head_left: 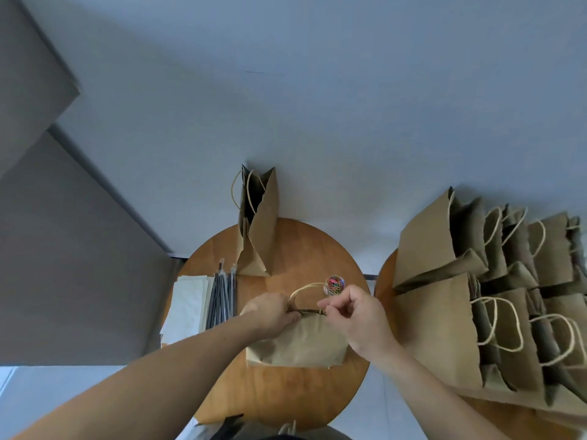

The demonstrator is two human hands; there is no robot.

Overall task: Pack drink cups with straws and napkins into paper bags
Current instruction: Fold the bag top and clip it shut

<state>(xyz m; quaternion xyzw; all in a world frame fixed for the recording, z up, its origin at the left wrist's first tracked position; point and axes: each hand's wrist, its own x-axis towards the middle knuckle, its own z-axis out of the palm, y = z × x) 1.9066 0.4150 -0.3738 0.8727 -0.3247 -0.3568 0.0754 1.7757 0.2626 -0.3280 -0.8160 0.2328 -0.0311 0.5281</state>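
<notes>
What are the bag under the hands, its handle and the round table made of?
Bag: brown kraft paper, matte, with creases and folds. Handle: pale twisted cord, probably paper. Round table: wood or veneer by its look, smooth and orange-brown.

Round wooden tabletop (286, 395) at centre; second tabletop (385, 282), also wood, just beside it to the right. Pale blue-grey wall (317, 90) behind both. Large grey panels (63, 249) at left, kind unclear. Light even, soft.

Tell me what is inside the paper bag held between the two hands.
Its contents are hidden: the left hand and right hand pinch the paper bag closed at its mouth. Only its brown outside and one twine handle show.
</notes>
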